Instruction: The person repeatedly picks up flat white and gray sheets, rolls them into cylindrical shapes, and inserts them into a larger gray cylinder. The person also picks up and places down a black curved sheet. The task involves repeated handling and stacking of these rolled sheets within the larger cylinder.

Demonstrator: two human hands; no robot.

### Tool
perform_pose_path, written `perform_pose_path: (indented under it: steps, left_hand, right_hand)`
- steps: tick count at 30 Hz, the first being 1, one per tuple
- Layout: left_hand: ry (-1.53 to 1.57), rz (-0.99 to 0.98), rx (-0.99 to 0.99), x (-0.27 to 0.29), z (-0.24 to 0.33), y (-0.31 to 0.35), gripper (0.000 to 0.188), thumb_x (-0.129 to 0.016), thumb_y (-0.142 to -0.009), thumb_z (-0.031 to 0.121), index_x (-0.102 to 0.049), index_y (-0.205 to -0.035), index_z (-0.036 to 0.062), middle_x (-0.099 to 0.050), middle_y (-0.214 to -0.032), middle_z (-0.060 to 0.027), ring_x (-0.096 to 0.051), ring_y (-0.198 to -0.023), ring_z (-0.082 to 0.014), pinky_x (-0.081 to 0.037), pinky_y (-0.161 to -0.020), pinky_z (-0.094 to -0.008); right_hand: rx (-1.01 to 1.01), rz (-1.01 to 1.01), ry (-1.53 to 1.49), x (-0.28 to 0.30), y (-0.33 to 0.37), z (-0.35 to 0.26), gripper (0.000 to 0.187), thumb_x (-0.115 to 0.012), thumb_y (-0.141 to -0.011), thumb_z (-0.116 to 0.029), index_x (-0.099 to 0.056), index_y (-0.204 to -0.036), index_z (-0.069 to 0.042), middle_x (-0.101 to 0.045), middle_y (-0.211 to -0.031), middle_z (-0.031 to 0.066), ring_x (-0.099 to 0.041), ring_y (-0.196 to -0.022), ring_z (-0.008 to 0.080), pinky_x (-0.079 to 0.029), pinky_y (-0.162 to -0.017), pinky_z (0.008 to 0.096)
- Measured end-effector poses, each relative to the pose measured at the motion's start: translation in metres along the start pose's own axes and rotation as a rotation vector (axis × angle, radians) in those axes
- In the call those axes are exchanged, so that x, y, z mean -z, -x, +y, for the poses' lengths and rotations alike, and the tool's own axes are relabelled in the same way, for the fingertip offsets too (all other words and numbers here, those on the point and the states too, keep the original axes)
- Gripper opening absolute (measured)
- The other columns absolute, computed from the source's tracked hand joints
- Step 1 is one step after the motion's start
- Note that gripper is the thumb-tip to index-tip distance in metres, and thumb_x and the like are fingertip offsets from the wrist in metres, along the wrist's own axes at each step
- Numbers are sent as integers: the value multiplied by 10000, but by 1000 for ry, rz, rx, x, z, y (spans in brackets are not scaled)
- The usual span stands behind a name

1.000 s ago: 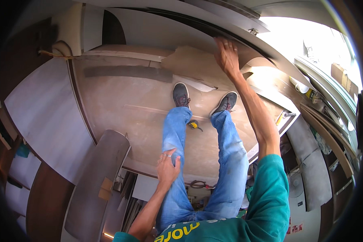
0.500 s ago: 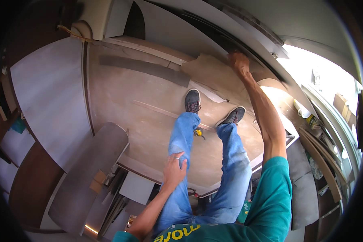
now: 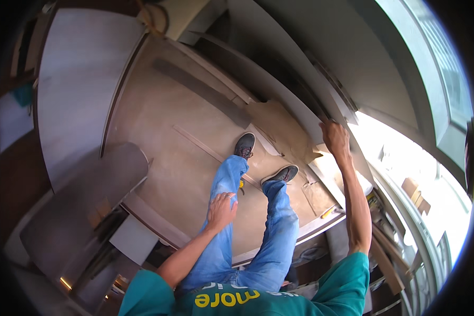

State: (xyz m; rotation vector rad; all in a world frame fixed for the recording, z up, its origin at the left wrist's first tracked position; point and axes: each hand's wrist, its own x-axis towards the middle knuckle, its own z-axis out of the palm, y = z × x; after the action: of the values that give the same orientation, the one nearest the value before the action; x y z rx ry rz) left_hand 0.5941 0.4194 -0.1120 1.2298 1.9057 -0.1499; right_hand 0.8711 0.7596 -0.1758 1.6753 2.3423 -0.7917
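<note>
Right hand point(image 3: 336, 141): arm stretched forward and to the right, fingers bent over the edge of a thin grey sheet point(image 3: 295, 113) at its right end. The grip is narrow, closed on that edge; the thumb's placing cannot be made out. The sheet runs from the far side of a tan platform point(image 3: 163, 163) toward the right, its long edge bowed, with dark space behind part of it.

Left hand point(image 3: 222, 212): laid on the left leg of the blue jeans point(image 3: 229, 176) near the knee, fingers relaxed and holding nothing.

Both shoes point(image 3: 244, 145) stand on the platform. Just beyond them lies torn brown paper point(image 3: 279, 126), beside the grey sheet. A dark flat strip point(image 3: 200, 89) lies along the far side; a narrow wooden strip point(image 3: 197, 142) crosses the surface toward the shoes. A yellow tape measure point(image 3: 241, 184) shows beside the left leg — mostly hidden. A yellow-handled tool point(image 3: 329, 211) lies near the right edge; its exact kind is too small to tell.

At left, a pale panel point(image 3: 84, 79) adjoins the platform; below it, a curved grey-brown sheet point(image 3: 87, 184).
</note>
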Motion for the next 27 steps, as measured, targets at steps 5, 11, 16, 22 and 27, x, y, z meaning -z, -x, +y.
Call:
perform_pose_path:
  steps: [5,11,16,22,27]
  left_hand:
    - [61,0,-35,-3,-5,5,349,-625,-881,236,-596,-1181,62,-617,-1159,-142,-571,-1101,-325,-449,-916,-451]
    - [749,0,-181,8,96,-3,471,-625,-921,312,-541,-1267,3,-582,-1211,-207,-564,-1174,-344,-462,-972,-434]
    - [1556,18,-269,40,209,-24,836,-624,-915,510,-280,-1455,-28,-475,-1375,-218,-529,-1236,-310,-488,-980,-399]
    - [1946,23,6,124,247,50,1029,-584,-776,774,-300,-1421,25,-443,-1363,-192,-457,-1294,-312,-540,-924,-447]
    - [2144,183,103,111,221,82,471,-605,-839,231,-364,-1194,38,-482,-1180,-143,-594,-1057,-261,-589,-872,-420]
  right_hand:
    - [1,-62,40,85,53,-25,289,-559,-947,-214,-673,-1196,-123,-690,-966,204,-664,-869,397,-522,-773,472]
    - [90,-65,143,183,126,-60,279,-559,-943,-175,-678,-1188,-116,-698,-965,172,-676,-835,367,-526,-736,455]
    - [155,-87,280,251,197,-108,264,-557,-946,-135,-683,-1176,-100,-705,-992,142,-690,-820,331,-537,-717,428]
    - [250,-88,492,300,295,-153,269,-592,-938,-105,-683,-1191,-116,-718,-996,98,-704,-815,271,-562,-696,386]
    - [386,-138,536,310,334,-196,295,-589,-928,-83,-668,-1211,-107,-712,-1013,100,-694,-862,269,-556,-725,395]
